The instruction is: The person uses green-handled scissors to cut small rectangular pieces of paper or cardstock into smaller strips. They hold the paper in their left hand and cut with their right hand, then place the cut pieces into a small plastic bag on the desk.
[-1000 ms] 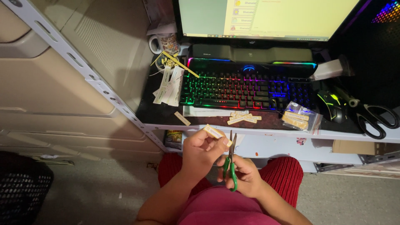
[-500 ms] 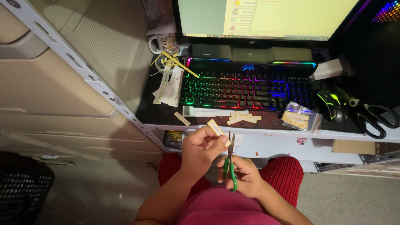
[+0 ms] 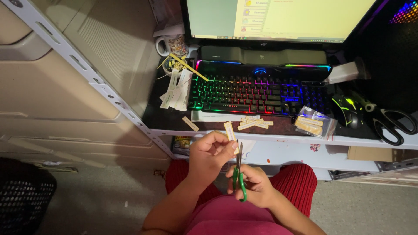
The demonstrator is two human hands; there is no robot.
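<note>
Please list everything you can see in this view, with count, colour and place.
paper strip: one, tan, held in the left hand
scissors: one, green handles, in the right hand
keyboard: one, rainbow-lit, desk centre
monitor: one, lit, behind the keyboard
cut strips: several, tan, desk front
label bag: one, clear, right of the cut strips
mouse: one, black, right of the keyboard
large scissors: one, black, desk right
mug: one, white, desk rear left
left hand: pinching the paper strip
right hand: gripping the scissors
</note>
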